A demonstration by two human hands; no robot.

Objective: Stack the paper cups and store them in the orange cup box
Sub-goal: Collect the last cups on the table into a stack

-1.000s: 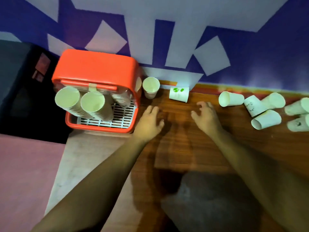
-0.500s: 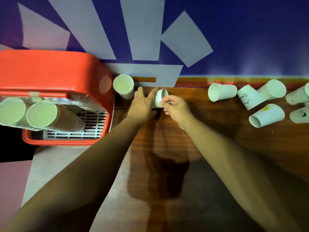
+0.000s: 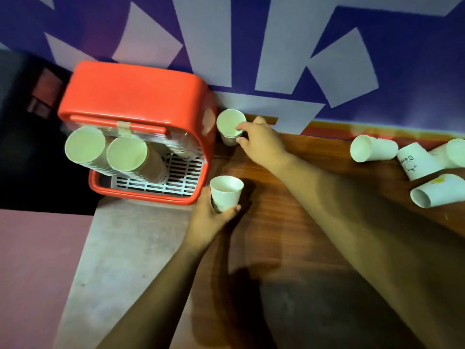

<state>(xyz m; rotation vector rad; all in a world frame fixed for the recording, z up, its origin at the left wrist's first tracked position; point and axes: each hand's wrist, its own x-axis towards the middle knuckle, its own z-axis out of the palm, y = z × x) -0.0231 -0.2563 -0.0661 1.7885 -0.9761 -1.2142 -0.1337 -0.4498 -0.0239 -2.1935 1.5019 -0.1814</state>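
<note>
Two paper cups are being handled at frame centre.

Held cup [image 3: 226, 195]: upright, long axis near vertical, mouth up toward the camera. The left hand [image 3: 208, 222] grips its lower wall, fingers curled round it, thumb on the right side. It sits just off the lower right corner of the orange cup box [image 3: 136, 94]. Cannot tell whether its base touches the wood.

Standing cup [image 3: 230, 125]: upright on the wooden table [image 3: 276, 222], mouth up, just beside the box's right wall and close to the blue wall [image 3: 377, 26]. The right hand [image 3: 261, 144] pinches it from the right, index fingertip on the rim and thumb on the side wall below.

Loose cups [image 3: 372, 148]: four at the right edge of the frame, all lying on their sides with long axes roughly level. They are bunched together, some touching. The leftmost points its mouth left, the lowest points lower left.

Edges and room: the table's left edge meets a grey ledge [image 3: 120, 248] at lower left, and the box stands at the upper end of that ledge. An open stretch of wood lies between the right forearm and the loose cups.

Container: the box's open front faces the camera. Inside, two cup stacks [image 3: 85, 144] lie tilted with mouths toward the camera on a white slatted rack [image 3: 176, 177]. A third stack at the right of the box interior is mostly hidden, so no count is possible.
</note>
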